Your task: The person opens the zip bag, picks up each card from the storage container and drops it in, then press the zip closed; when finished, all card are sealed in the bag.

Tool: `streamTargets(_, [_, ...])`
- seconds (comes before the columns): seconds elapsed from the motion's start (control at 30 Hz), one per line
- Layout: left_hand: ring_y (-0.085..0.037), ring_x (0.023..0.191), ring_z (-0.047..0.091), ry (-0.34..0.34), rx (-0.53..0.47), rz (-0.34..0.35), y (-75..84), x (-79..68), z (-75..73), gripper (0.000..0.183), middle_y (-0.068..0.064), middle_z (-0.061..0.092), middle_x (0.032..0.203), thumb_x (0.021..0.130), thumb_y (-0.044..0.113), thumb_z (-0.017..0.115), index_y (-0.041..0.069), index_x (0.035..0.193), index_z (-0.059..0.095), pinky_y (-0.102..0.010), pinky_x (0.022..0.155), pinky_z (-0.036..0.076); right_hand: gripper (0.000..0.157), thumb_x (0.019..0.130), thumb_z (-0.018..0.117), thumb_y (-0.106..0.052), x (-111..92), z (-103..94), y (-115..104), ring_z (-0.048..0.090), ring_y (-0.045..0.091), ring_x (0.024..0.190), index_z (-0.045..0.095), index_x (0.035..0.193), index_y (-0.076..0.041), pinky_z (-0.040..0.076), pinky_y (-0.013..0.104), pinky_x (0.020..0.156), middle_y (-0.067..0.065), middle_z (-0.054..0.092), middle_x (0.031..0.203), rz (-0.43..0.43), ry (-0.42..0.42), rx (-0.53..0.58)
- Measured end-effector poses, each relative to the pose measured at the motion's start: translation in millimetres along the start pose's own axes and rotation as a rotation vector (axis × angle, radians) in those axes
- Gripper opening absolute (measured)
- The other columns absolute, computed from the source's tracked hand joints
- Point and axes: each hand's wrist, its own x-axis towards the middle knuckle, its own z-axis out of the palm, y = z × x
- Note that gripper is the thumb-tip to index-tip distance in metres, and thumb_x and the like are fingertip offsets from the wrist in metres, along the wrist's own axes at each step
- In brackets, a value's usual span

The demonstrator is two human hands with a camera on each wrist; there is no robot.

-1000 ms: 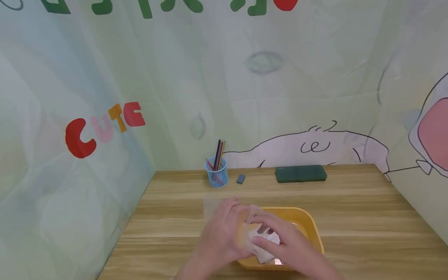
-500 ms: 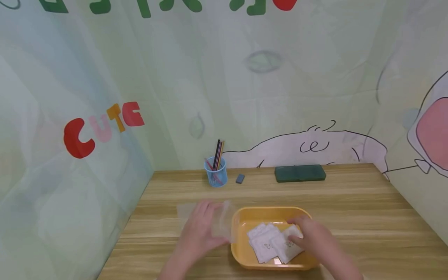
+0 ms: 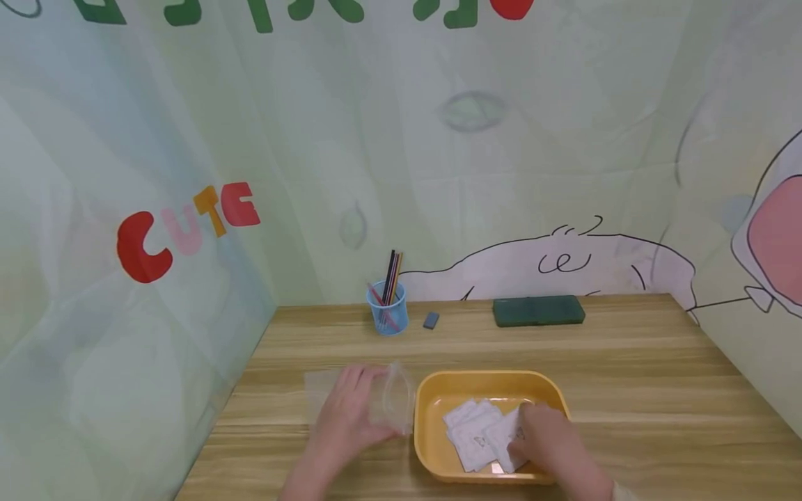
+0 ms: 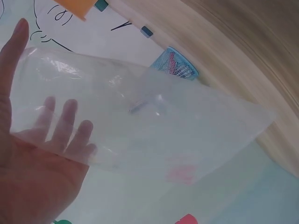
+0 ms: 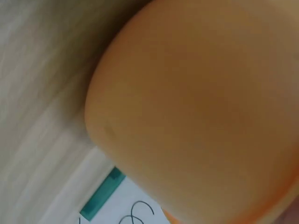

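Observation:
My left hand [image 3: 344, 421] holds a clear plastic bag [image 3: 398, 400] just left of the yellow tray [image 3: 489, 374], with the bag's mouth facing the tray. In the left wrist view, the thumb and fingers straddle the bag [image 4: 187, 126], several fingers showing through the film. White square packets [image 3: 475, 440] lie overlapping inside the tray. Over the tray's right part, my right hand [image 3: 551, 435] pinches the rightmost packet [image 3: 503, 437]; its fingertips are partly hidden. The tray's outer wall [image 5: 187, 102] fills most of the right wrist view, where little of the hand shows.
A blue mesh cup [image 3: 390, 320] with several pencils stands at the table's back. Right of it lie a small grey-blue block [image 3: 431, 320] and a dark green case [image 3: 539, 311]. Printed cloth walls [image 3: 388, 139] enclose the back and sides of the wooden table [image 3: 639, 390].
Both hands were together at the bag above the tray. The left hand has moved left with the bag; the right has left the bag and gone down to the packets at the tray's right.

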Motion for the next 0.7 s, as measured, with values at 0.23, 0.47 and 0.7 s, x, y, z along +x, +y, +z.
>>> streamTargets(0.23, [-0.021,0.109,0.049,0.000,0.025,-0.012,1.4,-3.0,1.5,0.092,-0.003,0.056,0.112,0.046,0.048,0.090,0.005,0.120,0.057,-0.035,0.100,0.041,0.084,0.054,0.091,-0.044,5.3,4.0,0.1,0.056,0.027,0.071,0.057,0.119,-0.002,0.052,0.047,0.062,0.016,0.053,0.098,-0.009,-0.064,0.038])
streamTargets(0.47, [-0.020,0.110,0.049,-0.021,0.008,-0.031,1.2,-5.1,0.0,0.094,-0.004,0.056,0.113,0.047,0.046,0.091,0.005,0.124,0.055,-0.036,0.100,0.041,0.062,0.065,0.088,-0.038,8.0,0.5,-0.2,0.049,0.016,0.064,0.058,0.112,-0.012,0.048,0.035,0.058,-0.002,0.057,0.079,0.014,-0.045,0.162])
streamTargets(0.7, [-0.022,0.110,0.048,-0.032,0.007,-0.047,-1.4,-6.9,-0.1,0.095,-0.004,0.056,0.114,0.047,0.045,0.091,0.006,0.125,0.054,-0.037,0.101,0.039,0.027,0.071,0.085,-0.019,6.6,-2.3,-2.4,0.048,0.012,0.061,0.063,0.087,-0.015,0.042,0.025,0.054,-0.008,0.054,0.069,0.001,0.045,0.418])
